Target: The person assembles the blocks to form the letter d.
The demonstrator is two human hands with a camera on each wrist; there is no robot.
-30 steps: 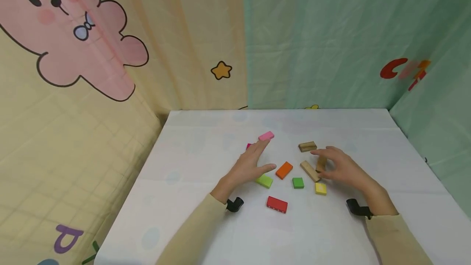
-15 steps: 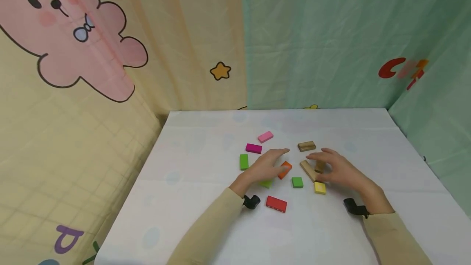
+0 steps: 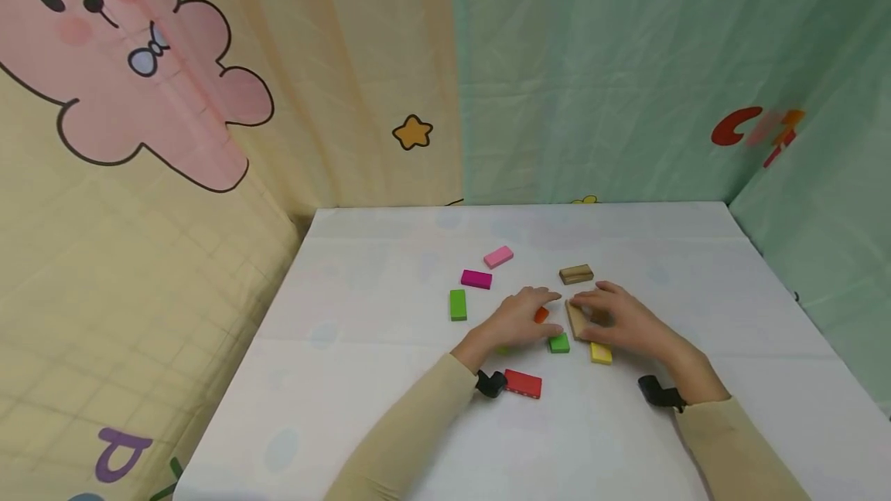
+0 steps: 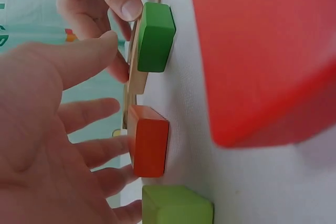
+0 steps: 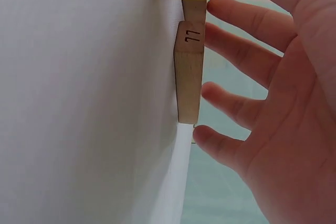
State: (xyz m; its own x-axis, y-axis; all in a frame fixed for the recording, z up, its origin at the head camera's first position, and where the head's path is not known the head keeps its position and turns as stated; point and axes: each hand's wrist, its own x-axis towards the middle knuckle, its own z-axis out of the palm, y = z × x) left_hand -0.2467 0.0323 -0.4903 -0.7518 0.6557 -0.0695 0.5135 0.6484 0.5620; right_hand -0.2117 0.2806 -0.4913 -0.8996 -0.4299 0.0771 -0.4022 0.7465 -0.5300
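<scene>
My left hand (image 3: 518, 321) is spread over the middle of the white table, fingers loosely extended. Beneath it, the orange block (image 3: 541, 315) is partly covered, and its fingertips reach that block's side in the left wrist view. A lime-green block (image 4: 176, 205) is nearly hidden under the palm in the head view. By the left thumb lies a small green block (image 3: 559, 344). My right hand (image 3: 633, 323) arches over two wooden blocks, its thumb and index fingertip close to the left one (image 3: 576, 321). The other, marked with digits (image 5: 188, 82), lies beside its lightly bent fingers.
A yellow block (image 3: 601, 355) lies below the right hand, a red block (image 3: 522, 383) near the left wrist. Farther back are another wooden block (image 3: 576, 274), a pink (image 3: 498, 257), a magenta (image 3: 476, 279) and a green block (image 3: 457, 305). Printed curtains (image 3: 599, 83) border the table.
My left hand has swept right, from beside the pink and magenta blocks to over the orange one. My right hand has shifted slightly left, and the left wooden block beneath it looks slightly turned.
</scene>
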